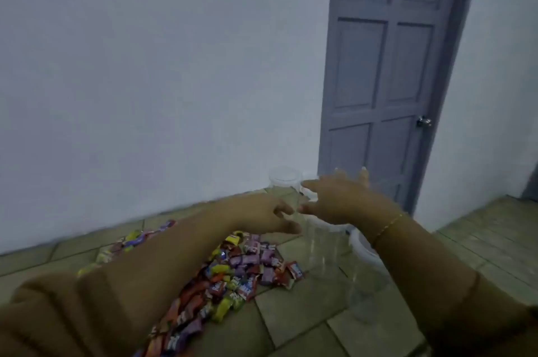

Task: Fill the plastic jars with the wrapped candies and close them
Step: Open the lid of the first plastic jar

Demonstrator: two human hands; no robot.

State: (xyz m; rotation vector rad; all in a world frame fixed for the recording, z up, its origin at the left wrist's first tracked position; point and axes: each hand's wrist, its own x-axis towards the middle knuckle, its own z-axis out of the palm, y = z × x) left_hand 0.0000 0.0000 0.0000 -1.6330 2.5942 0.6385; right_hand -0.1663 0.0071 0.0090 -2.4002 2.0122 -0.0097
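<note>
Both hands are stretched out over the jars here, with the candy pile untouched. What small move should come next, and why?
Probably the right hand should close on the far jar and pull it nearer. Both hands look open and empty, the left hand hovers beside it, and the wrapped candies still lie loose on the floor.

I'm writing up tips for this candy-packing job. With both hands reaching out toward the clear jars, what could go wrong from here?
1. The clear jars are hard to see against the tiled floor; the right hand or left hand could knock one over.
2. The left forearm hangs over the wrapped candies and might scatter the pile.
3. A white lid lies under the right wrist, easily bumped.
</note>
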